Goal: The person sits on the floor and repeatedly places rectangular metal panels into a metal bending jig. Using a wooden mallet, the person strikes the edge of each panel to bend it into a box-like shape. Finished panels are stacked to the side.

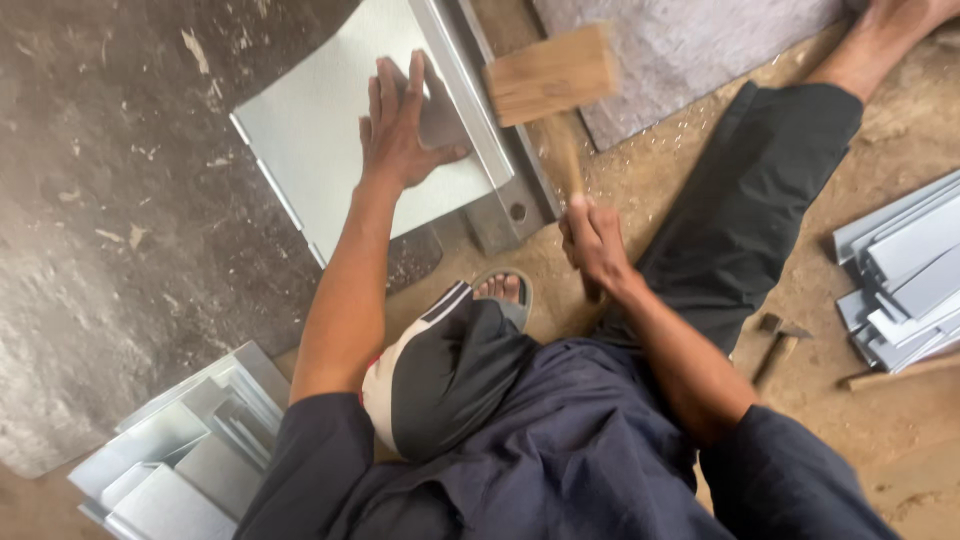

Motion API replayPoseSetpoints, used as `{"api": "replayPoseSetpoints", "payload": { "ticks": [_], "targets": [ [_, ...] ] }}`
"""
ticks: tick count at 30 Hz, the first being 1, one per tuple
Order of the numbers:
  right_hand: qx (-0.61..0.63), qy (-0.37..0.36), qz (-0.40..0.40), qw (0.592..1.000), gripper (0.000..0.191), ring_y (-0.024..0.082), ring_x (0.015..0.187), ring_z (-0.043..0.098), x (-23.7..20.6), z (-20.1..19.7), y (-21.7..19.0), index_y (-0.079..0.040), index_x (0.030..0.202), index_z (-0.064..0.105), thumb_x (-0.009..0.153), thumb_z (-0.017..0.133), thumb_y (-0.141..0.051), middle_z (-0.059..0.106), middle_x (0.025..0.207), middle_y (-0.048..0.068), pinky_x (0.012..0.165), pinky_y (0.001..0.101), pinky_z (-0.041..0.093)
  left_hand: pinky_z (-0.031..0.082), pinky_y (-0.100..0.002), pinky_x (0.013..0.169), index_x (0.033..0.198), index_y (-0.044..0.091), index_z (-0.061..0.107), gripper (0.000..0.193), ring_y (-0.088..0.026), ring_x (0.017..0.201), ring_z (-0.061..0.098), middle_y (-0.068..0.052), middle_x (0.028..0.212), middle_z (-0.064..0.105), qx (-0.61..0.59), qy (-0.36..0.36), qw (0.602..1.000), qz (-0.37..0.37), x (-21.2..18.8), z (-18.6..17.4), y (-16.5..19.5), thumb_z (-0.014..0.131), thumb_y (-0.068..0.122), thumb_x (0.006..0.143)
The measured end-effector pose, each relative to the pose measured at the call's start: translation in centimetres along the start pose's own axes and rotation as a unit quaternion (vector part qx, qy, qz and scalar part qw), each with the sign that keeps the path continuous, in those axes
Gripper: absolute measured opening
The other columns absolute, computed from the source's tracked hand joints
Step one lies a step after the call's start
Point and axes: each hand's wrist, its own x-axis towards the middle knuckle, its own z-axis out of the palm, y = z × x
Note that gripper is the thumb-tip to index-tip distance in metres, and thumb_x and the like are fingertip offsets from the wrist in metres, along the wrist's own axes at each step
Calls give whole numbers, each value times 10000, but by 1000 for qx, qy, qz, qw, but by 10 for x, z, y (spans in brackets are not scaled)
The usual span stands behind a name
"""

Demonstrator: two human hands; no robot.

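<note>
The floor (120,250) is the largest thing in view: dark, mottled and scuffed to the left of the metal sheet (330,130), sandy brown and gritty to its right, where a grey mat (680,50) lies near the top edge. The person sits on this floor, legs spread, one sandalled foot (503,292) just below the sheet. The sheet itself is pale grey with a folded rim and lies across a steel bar (500,200) (an angled rail with a hole near its end). A stack of folded metal pieces (180,460) lies well below and left of the sheet; another stack (905,275) sits far to its right, with a small hammer (775,345) beside it. The left hand (400,125) presses flat on the sheet, fingers spread, gripping nothing. The right hand (592,243) is closed around the handle of a wooden mallet (550,75), whose blurred head hangs just above the sheet's right edge.
</note>
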Motion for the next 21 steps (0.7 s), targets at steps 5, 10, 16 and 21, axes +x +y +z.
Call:
{"api": "replayPoseSetpoints", "payload": {
  "ticks": [5, 10, 16, 21],
  "targets": [
    [-48, 8, 34, 998, 526, 115, 439, 446, -20, -1, 7, -63, 713, 508, 1109, 407, -394, 462, 560, -1, 390, 303, 351, 223, -740, 1179, 1660, 384, 1, 1398, -429, 1587, 17, -201, 1729, -26, 9, 11, 1000, 17, 1, 6, -1, 964, 675, 690],
    [-51, 16, -26, 998, 537, 113, 423, 464, -33, -7, 18, -80, 704, 529, 1108, 360, -389, 477, 552, -1, 393, 288, 368, 286, -756, 1136, 1689, 362, -10, 1396, -440, 1595, 52, -209, 1738, -12, 46, 55, 996, 54, -1, 1, 3, 970, 709, 758],
    [-27, 21, -81, 996, 498, 129, 445, 419, -40, -12, 24, -78, 731, 488, 1133, 376, -349, 441, 583, 8, 401, 317, 323, 275, -765, 1113, 1644, 374, -13, 1438, -430, 1589, 19, -182, 1723, -48, 23, -14, 1000, -13, 0, -3, 5, 972, 676, 642],
    [-19, -5, 147, 989, 518, 123, 415, 379, -27, -34, 21, -89, 688, 468, 1089, 413, -413, 425, 543, 1, 377, 311, 296, 238, -754, 1143, 1654, 388, 20, 1426, -425, 1578, 13, -199, 1721, -60, 31, -6, 999, 1, -3, -15, 9, 974, 641, 625]
  ]
}}
